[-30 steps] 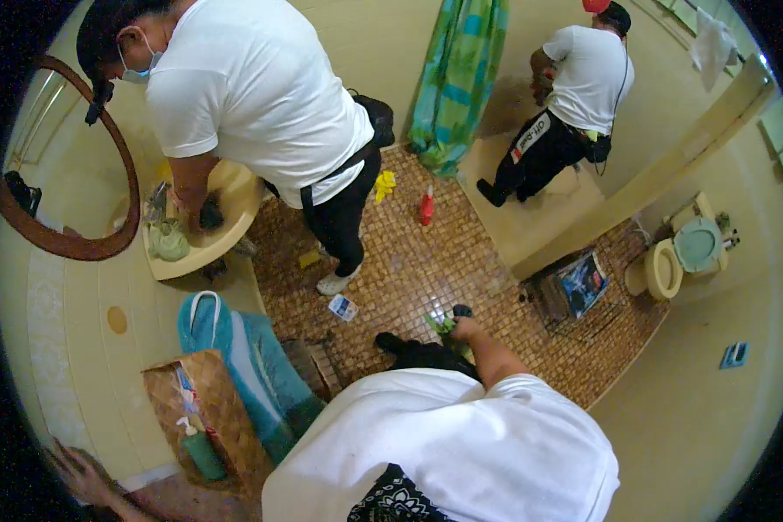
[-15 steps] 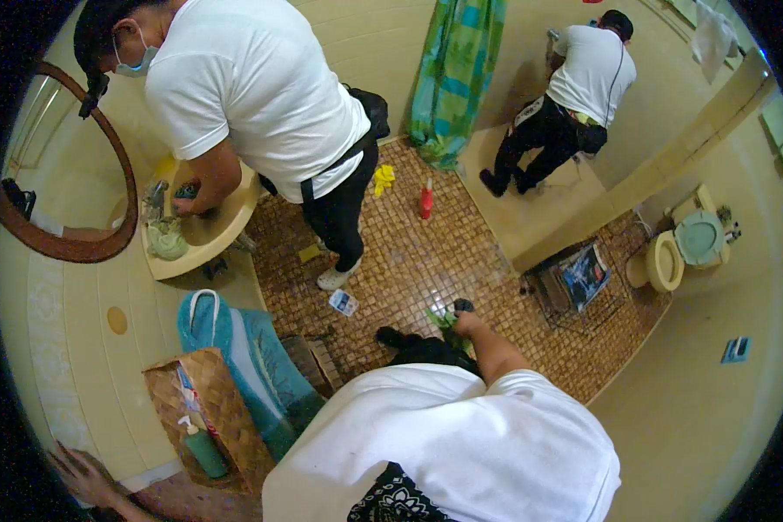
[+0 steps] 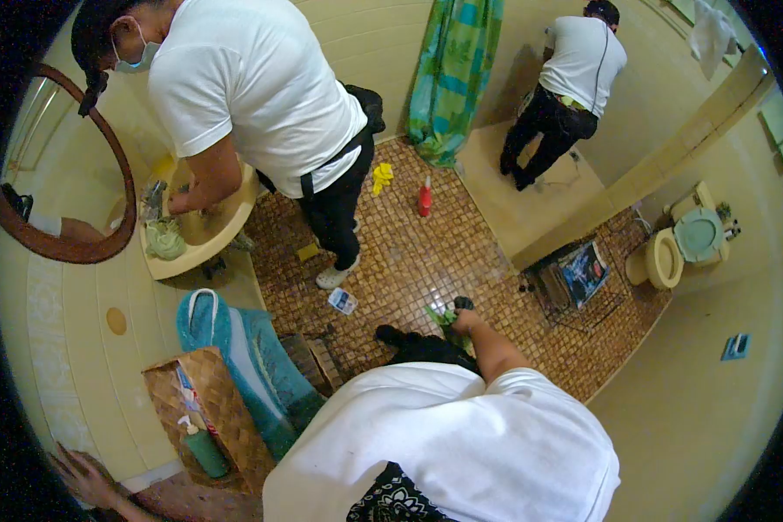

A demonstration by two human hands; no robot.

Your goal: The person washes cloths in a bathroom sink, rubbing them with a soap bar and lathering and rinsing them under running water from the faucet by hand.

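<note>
My right arm reaches down past my white shirt [image 3: 444, 426] to the tiled floor. My right hand [image 3: 465, 322] is closed on a small green-and-dark thing [image 3: 445, 317], too small to name exactly. Black fabric [image 3: 426, 350] lies just left of that hand. At the lower left, my left hand [image 3: 85, 477] rests flat against the wall with its fingers spread, holding nothing. A woven basket [image 3: 222, 404] with a green pump bottle [image 3: 204, 451] stands to the right of my left hand.
One person [image 3: 261, 96] bends over the sink [image 3: 217, 239]; another [image 3: 574, 78] stands in the shower area. On the floor are a red bottle [image 3: 424, 198], a yellow cloth [image 3: 382, 177] and a blue-and-white pack [image 3: 343, 301]. A toilet [image 3: 663, 264] is at the right.
The person in the shower has drawn their legs together and turned slightly. The other person's hands have moved within the sink. My hands stay in nearly the same places.
</note>
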